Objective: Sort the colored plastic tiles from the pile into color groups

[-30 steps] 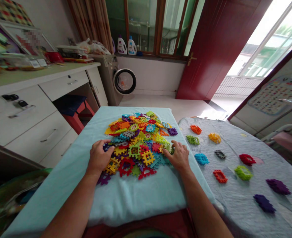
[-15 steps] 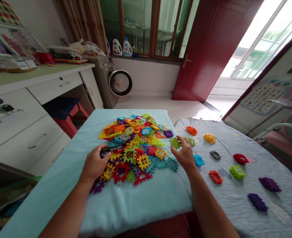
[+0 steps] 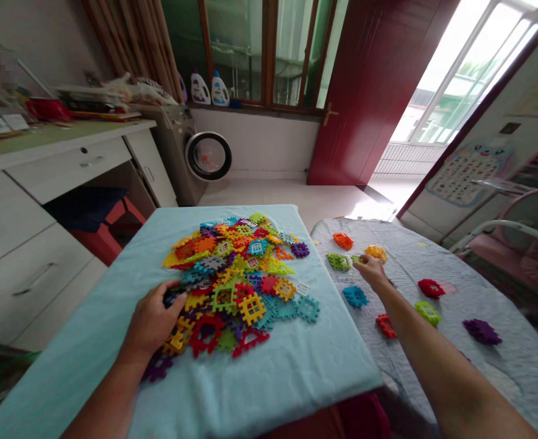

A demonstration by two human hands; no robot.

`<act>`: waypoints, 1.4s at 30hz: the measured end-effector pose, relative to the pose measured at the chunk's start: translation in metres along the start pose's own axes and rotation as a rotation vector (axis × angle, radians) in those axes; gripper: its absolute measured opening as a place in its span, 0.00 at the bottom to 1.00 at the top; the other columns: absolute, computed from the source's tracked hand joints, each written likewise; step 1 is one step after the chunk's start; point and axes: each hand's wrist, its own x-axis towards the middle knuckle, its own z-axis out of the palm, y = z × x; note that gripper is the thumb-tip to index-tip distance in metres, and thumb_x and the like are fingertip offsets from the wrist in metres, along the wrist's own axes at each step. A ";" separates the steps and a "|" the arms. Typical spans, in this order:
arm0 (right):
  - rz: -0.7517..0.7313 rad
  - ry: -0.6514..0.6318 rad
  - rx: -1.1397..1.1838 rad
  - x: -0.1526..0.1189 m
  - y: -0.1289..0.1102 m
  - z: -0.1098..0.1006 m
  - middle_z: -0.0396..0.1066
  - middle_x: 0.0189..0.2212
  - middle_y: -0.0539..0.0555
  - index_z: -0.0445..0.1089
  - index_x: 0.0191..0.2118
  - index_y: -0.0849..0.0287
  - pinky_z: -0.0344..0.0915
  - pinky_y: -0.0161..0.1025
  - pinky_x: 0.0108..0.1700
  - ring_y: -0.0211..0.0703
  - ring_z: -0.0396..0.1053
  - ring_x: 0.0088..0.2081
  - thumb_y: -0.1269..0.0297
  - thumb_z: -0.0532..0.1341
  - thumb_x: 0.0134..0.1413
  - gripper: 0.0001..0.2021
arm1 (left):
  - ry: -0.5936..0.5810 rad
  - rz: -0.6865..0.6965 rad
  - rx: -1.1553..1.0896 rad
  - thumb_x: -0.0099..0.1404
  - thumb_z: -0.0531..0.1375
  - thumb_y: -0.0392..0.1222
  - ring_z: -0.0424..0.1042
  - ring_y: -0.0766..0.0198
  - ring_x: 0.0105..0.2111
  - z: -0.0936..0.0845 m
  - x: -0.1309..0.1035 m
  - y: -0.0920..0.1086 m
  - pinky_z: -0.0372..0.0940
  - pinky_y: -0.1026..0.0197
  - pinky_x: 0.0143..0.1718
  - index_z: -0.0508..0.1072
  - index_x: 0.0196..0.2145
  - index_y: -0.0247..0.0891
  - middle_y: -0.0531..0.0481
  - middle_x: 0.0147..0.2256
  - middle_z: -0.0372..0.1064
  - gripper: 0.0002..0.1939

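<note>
A heap of plastic pieces (image 3: pixel 228 277) is spread on the blue-covered tabletop (image 3: pixel 305 366). To the right of the heap, over the grey-covered tabletop (image 3: pixel 403 262), a green piece (image 3: pixel 356 260) is pinched in the narrow grip of the right hand (image 3: pixel 373 271). At the heap's left edge, a dark piece (image 3: pixel 172 298) is partly covered by the left hand (image 3: pixel 152 318); whether it is gripped cannot be told.

Fingers of the right hand (image 3: pixel 373 269) cover part of a small green plastic piece (image 3: pixel 356 260); those of the left hand (image 3: pixel 152 317) partly hide a dark blue plastic piece (image 3: pixel 172 297). The right edge crops a pink chair with a white rail (image 3: pixel 488 246), and print on the pale wall chart (image 3: pixel 470 174) is illegibly small.
</note>
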 end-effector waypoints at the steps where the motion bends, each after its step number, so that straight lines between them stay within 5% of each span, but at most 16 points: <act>1: 0.018 -0.011 -0.004 0.001 0.004 0.004 0.71 0.24 0.54 0.76 0.34 0.63 0.64 0.41 0.37 0.49 0.69 0.32 0.61 0.63 0.36 0.15 | -0.009 -0.001 0.005 0.60 0.53 0.56 0.73 0.45 0.51 0.000 0.000 0.000 0.64 0.43 0.57 0.72 0.49 0.38 0.39 0.49 0.74 0.26; 7: 0.064 -0.045 -0.002 0.006 0.011 0.031 0.72 0.32 0.57 0.74 0.42 0.64 0.65 0.42 0.43 0.51 0.69 0.38 0.59 0.64 0.37 0.22 | -0.022 -0.013 0.003 0.60 0.54 0.58 0.73 0.46 0.51 -0.001 0.001 -0.003 0.65 0.44 0.57 0.72 0.49 0.39 0.39 0.49 0.75 0.26; 14: 0.119 -0.063 0.056 0.005 0.013 0.040 0.71 0.31 0.54 0.72 0.37 0.60 0.65 0.45 0.45 0.53 0.68 0.41 0.63 0.69 0.28 0.22 | -0.006 0.015 0.009 0.60 0.54 0.58 0.74 0.47 0.50 -0.001 0.001 -0.004 0.66 0.45 0.57 0.73 0.48 0.39 0.41 0.49 0.75 0.26; 18: 0.158 -0.049 0.160 0.003 0.011 0.031 0.70 0.29 0.51 0.70 0.36 0.59 0.66 0.45 0.42 0.50 0.69 0.37 0.60 0.70 0.25 0.24 | -0.013 0.014 0.006 0.60 0.54 0.58 0.74 0.47 0.50 -0.001 0.001 -0.005 0.65 0.45 0.57 0.73 0.49 0.39 0.40 0.49 0.75 0.26; 26: 0.182 0.077 0.477 -0.013 -0.023 -0.017 0.72 0.37 0.55 0.68 0.46 0.60 0.69 0.41 0.37 0.44 0.71 0.35 0.47 0.63 0.39 0.28 | 0.007 0.047 -0.009 0.60 0.55 0.58 0.74 0.48 0.49 0.000 0.001 -0.004 0.66 0.45 0.57 0.73 0.47 0.39 0.41 0.47 0.76 0.25; 31: -0.091 -0.150 0.697 -0.067 -0.098 -0.041 0.74 0.39 0.54 0.71 0.44 0.58 0.71 0.42 0.42 0.43 0.73 0.38 0.51 0.67 0.45 0.22 | 0.029 0.042 -0.012 0.58 0.55 0.57 0.74 0.47 0.49 -0.001 0.001 0.001 0.66 0.44 0.57 0.74 0.46 0.39 0.40 0.47 0.76 0.25; 37: -0.719 -0.689 0.413 -0.151 -0.198 -0.044 0.76 0.39 0.54 0.71 0.50 0.55 0.70 0.43 0.44 0.43 0.73 0.38 0.60 0.63 0.58 0.15 | -0.015 0.021 -0.098 0.58 0.56 0.56 0.74 0.49 0.49 -0.004 -0.005 0.013 0.66 0.48 0.56 0.73 0.47 0.38 0.41 0.48 0.76 0.25; 40: -0.891 -0.755 0.271 -0.183 -0.222 -0.027 0.73 0.49 0.59 0.69 0.55 0.57 0.67 0.49 0.53 0.50 0.71 0.49 0.60 0.66 0.56 0.21 | -0.009 0.020 -0.114 0.57 0.56 0.56 0.74 0.50 0.50 -0.005 -0.007 0.017 0.66 0.47 0.57 0.73 0.46 0.38 0.41 0.48 0.76 0.25; 42: -0.943 -0.722 0.214 -0.198 -0.230 -0.010 0.67 0.57 0.61 0.64 0.61 0.57 0.63 0.54 0.59 0.56 0.65 0.57 0.56 0.71 0.49 0.34 | -0.004 0.018 -0.121 0.57 0.56 0.55 0.73 0.50 0.50 -0.005 -0.007 0.019 0.65 0.48 0.57 0.73 0.46 0.39 0.41 0.48 0.76 0.24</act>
